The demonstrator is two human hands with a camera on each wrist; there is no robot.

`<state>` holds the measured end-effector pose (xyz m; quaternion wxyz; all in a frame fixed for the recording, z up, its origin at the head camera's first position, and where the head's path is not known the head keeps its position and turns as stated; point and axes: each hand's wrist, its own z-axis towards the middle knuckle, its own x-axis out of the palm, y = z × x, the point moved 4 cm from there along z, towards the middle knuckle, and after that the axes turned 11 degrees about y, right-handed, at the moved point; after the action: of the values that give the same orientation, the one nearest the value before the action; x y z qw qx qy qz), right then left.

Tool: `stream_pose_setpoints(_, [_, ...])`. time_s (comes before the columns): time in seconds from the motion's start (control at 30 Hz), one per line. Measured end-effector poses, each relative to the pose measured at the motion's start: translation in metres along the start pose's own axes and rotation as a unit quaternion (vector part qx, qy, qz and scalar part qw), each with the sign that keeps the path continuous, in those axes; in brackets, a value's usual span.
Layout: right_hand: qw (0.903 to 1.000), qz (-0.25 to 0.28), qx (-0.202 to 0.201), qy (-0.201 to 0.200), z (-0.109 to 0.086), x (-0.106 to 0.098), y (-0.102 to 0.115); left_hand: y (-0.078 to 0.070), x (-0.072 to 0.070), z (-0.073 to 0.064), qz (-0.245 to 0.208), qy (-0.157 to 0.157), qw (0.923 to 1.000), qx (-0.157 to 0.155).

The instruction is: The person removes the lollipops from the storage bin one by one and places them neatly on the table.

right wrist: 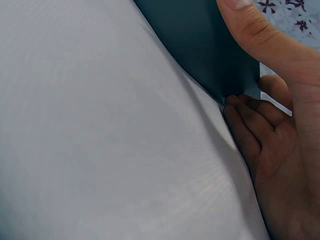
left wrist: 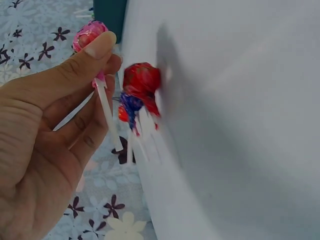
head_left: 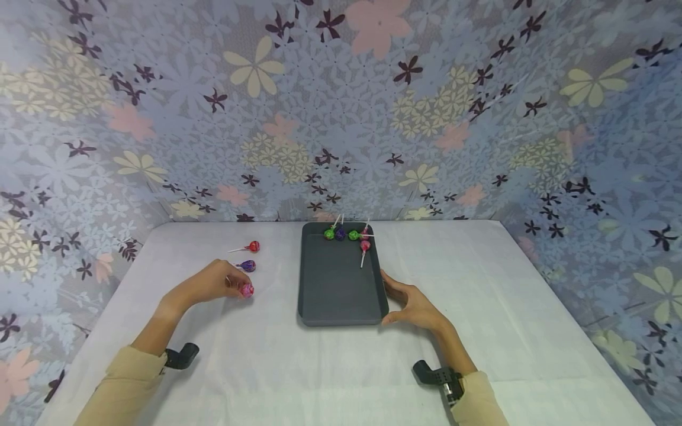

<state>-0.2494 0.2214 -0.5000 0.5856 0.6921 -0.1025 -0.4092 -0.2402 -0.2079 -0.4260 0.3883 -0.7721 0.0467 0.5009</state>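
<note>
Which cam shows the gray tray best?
Head view: the gray tray shows nearly whole, inside included, with lollipops at its far end. Left wrist catches only a cropped piece; right wrist, part of its outside beside the right hand.

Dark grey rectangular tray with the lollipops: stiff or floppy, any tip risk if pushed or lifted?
The dark grey rectangular tray is probably stiff: its long side looks straight by the right hand. Wide and low-walled, it would likely slide rather than tip. If lifted at a slant, the round-headed wrapped lollipops at its far end might roll across the bare floor.
</note>
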Motion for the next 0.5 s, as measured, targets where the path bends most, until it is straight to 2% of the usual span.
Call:
stream_pose_setpoints(0.17, [1.0000,-0.002,0.000,0.001,0.000,0.000,0.000,0.010,0.008,-0.009,-0.008,0.013,0.9998,-0.013])
stream_pose_setpoints(0.27, [1.0000,-0.002,0.001,0.002,0.000,0.000,0.001,0.014,0.012,-0.013,-0.022,0.022,0.9990,-0.032])
stream_pose_setpoints(0.5, [1.0000,-0.003,-0.003,0.001,0.000,0.000,0.004,0.017,0.018,-0.020,-0.046,0.041,0.9960,-0.065])
